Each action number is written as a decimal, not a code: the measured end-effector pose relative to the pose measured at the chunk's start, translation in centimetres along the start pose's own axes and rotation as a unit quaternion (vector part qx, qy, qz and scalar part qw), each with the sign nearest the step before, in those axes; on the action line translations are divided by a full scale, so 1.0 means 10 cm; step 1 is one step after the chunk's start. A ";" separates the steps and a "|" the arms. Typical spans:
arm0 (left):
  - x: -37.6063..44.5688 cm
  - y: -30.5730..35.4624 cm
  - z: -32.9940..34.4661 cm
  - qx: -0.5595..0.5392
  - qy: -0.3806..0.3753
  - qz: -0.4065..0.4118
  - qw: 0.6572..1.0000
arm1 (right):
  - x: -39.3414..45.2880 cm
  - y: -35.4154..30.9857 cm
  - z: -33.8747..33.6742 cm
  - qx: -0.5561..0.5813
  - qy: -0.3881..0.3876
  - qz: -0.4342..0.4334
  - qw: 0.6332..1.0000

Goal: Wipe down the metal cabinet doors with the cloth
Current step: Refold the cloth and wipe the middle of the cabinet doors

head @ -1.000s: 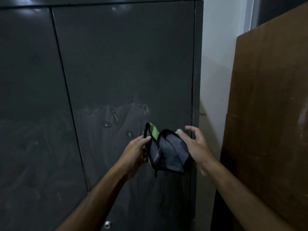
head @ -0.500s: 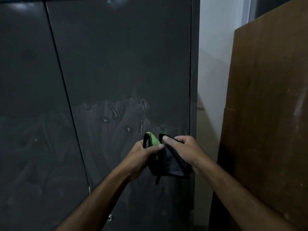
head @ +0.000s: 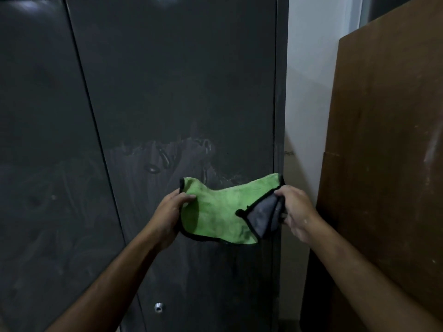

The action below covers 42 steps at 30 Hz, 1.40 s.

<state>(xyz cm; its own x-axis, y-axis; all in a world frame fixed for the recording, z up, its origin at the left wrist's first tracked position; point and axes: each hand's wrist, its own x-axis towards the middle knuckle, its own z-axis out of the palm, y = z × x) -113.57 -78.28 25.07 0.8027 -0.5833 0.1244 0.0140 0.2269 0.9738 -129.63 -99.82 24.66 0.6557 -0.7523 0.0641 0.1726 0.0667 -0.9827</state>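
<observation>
A cloth (head: 215,212), green on one face and grey on the other with a black hem, hangs spread between my hands in front of the dark grey metal cabinet. My left hand (head: 169,212) pinches its left edge. My right hand (head: 293,209) grips the right corner, where the grey side folds over. Behind the cloth is the right cabinet door (head: 179,80), with wet streaks and droplets across its middle. The left cabinet door (head: 40,140) fills the left of the view and looks smeared lower down.
A small round metal lock (head: 158,307) sits low on the right door. A white wall (head: 309,92) runs beside the cabinet's right edge. A large brown wooden board (head: 388,140) leans upright at the right, close to my right arm.
The cloth was bunched with its grey side showing, held close between both hands. My hands have moved apart and spread it open, so the green face now shows.
</observation>
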 end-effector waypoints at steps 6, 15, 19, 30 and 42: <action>0.01 0.02 -0.12 -0.012 -0.036 -0.025 0.999 | -0.12 0.00 -0.09 0.064 -0.132 0.083 0.986; 0.09 0.15 -0.37 -0.001 -0.016 0.017 1.000 | 0.07 -0.01 -0.36 -0.038 -0.125 0.024 0.991; 0.19 0.07 -0.39 0.045 0.029 -0.006 0.999 | 0.13 -0.02 -0.33 -0.048 -0.104 -0.002 0.993; 0.16 0.58 -0.24 -0.003 -0.212 0.132 0.968 | 0.02 -0.64 -0.36 0.069 -0.333 -0.105 0.935; 0.12 0.48 0.36 0.126 -0.320 0.234 0.909 | -0.10 -0.54 0.18 -0.188 -0.273 -0.311 0.891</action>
<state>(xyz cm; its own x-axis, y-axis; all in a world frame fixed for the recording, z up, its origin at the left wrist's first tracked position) -114.66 -80.70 30.55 0.1733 -0.8212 0.5437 -0.4429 0.4281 0.7878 -129.86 -98.26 30.23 0.7964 -0.1293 0.5908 0.4360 -0.5542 -0.7091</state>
